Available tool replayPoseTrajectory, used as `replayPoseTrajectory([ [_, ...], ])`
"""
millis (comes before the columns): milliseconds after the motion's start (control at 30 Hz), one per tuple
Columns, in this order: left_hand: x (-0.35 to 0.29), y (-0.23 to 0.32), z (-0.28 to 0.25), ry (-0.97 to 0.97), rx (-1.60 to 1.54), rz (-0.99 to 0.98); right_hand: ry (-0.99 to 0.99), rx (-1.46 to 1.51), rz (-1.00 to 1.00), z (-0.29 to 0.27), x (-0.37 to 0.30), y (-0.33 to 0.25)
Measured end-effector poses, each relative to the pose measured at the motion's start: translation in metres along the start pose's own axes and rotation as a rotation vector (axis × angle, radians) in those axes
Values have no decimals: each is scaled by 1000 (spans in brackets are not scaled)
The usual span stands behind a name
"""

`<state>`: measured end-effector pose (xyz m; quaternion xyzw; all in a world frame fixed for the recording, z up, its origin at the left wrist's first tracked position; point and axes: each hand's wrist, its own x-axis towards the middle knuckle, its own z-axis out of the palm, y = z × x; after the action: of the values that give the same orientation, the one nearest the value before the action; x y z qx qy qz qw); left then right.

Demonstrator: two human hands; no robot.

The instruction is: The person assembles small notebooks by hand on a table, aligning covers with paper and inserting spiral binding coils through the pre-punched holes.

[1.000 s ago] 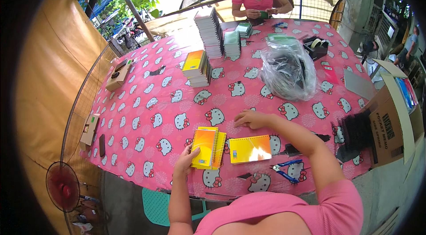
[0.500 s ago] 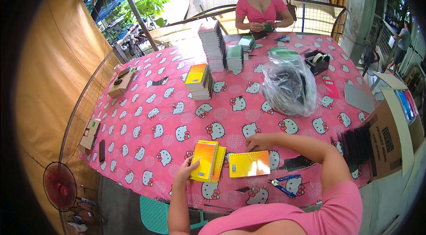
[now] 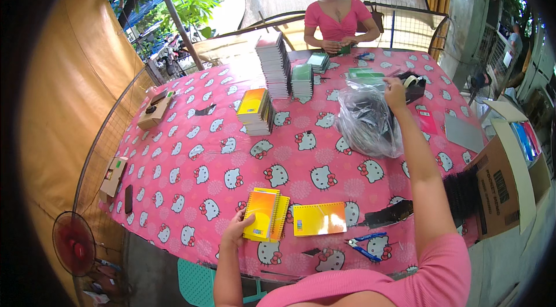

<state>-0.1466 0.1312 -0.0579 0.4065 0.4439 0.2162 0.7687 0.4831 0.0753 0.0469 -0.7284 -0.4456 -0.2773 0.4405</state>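
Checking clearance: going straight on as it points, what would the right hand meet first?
Probably the flat green pile just beyond the right hand; height is unclear, so it might pass above.

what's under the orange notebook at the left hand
Under the orange notebook, yellow notebook edges show at its right; the rest, and their number, is covered.

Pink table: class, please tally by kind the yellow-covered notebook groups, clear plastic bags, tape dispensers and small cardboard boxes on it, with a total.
Yellow-covered notebook groups: 3 (tall stack, pile at left hand, notebook lying apart)
Clear plastic bag: 1
Tape dispenser: 1
Small cardboard boxes: 2
Total: 7
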Motion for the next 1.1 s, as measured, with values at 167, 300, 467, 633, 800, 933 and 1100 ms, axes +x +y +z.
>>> replayPoseTrajectory([
  [167, -15, 1, -1, 9, -10, 7, -651, -174, 52, -4, -3, -21],
  [300, -21, 0, -2, 27, -10, 42, -271, 111, 130, -42, -17, -103],
  [467, -19, -3, 3, 2, 46, 70, -690, 921, 276, -119, -142, -279],
  [633, -12, 5, 5, -66, 82, 74, -1013, 972, 189, -118, -303, -386],
  [800, -7, 6, -21, 36, 164, 93, -934, 793, 528, -60, -368, -399],
  [933, -6, 18, 10, 57, 242, 107, -532, 952, 837, 3, -372, -384],
  [1100, 0, 38, 5, -88, 143, -123, -842, 1049, 1256, 2, -326, -392],
])
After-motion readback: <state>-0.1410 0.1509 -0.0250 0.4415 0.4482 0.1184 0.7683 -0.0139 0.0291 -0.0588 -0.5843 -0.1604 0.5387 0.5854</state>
